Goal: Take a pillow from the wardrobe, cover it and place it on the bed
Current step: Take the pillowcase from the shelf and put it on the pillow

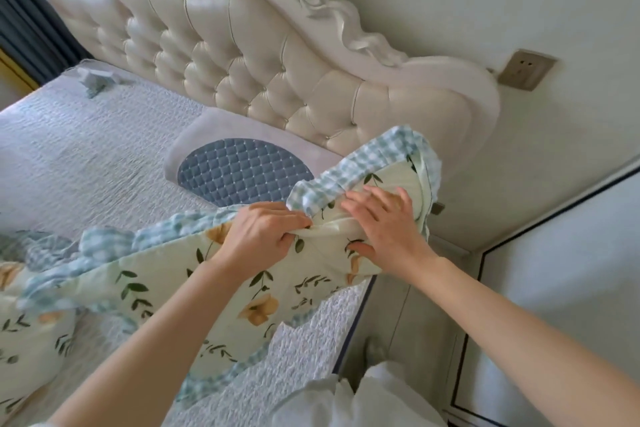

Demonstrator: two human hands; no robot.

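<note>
Right now I judge the covering step is in hand: the floral pillowcase, cream with green sprigs and orange blooms and a blue-checked frill, is being worked over a pillow near the head of the bed. My left hand, just below centre, has its fingers curled, pinching a bunched fold of the cloth. My right hand, at about three o'clock from the left one, lies flat with fingers spread, pressing the case down. The covered end sits toward one o'clock, close to the tufted headboard (how much pillow is inside I cannot tell). Next, I think, comes tugging the fabric smooth and squaring it. A grey pillow with a blue quilted oval lies at twelve o'clock.
</note>
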